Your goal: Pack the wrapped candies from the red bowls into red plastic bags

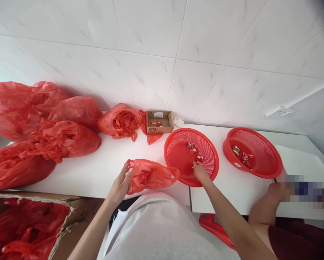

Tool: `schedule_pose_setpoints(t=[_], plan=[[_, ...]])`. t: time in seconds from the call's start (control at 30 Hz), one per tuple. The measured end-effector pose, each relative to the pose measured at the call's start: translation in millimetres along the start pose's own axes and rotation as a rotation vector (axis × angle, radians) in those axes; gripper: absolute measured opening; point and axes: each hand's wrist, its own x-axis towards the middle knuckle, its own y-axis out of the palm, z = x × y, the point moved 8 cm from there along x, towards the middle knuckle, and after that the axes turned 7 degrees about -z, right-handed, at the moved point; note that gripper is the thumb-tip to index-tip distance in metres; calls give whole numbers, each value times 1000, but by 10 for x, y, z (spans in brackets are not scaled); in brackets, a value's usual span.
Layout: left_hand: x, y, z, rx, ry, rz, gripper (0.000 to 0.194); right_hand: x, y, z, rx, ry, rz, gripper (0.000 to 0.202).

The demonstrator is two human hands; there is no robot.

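Observation:
My left hand [123, 182] grips the left side of a thin red plastic bag [162, 177], its thumb pressed on the film. Inside the bag, a small red packet [144, 177] shows through. My right hand [200, 171] reaches down into a round red plastic basket [175, 169], with its fingers drawn together near the bottom. Right at those fingertips lies a small red-and-white packet [199, 158]; what they pinch is partly hidden. Further back in this basket are a dark-red packet [190, 145] and a plain red one [194, 151].
A second red basket [270, 159] with several packets stands right, by another person's arm [265, 202]. Against the wall is a small cardboard box [167, 126]. Stuffed red bags [77, 137] crowd the left of the white table [97, 173]. A large carton [77, 213] of red bags stands front left.

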Motion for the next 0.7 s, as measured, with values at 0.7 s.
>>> schedule_pose_setpoints(t=[0.7], plan=[[-3,-40,-112,-14,49,-115,89,-790,-721,1214,1707,-358,413,40]])
